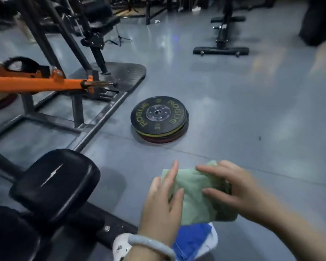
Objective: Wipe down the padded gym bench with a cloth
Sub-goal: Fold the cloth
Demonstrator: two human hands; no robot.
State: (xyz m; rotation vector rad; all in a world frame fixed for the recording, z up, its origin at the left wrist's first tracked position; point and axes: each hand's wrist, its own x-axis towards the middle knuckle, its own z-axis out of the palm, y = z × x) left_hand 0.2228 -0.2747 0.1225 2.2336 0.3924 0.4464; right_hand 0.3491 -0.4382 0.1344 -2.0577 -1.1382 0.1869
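Observation:
A folded pale green cloth (pixel 195 194) is held in the air between both hands, low in the middle of the view. My left hand (pixel 163 202) holds its left edge, with the thumb curled round the cloth and the fingers stretched along it. My right hand (pixel 239 187) grips its right side, fingers and thumb curled over the fabric. A black padded bench seat (pixel 55 182) sits to the lower left, about a hand's width left of the cloth, with a white tear in its top.
A stack of black weight plates (pixel 159 118) lies on the grey floor ahead. An orange machine arm (pixel 36 83) and a black steel frame (pixel 94 127) stand at the left. Another bench frame (pixel 221 34) is far back. Blue fabric (pixel 192 240) shows below the cloth.

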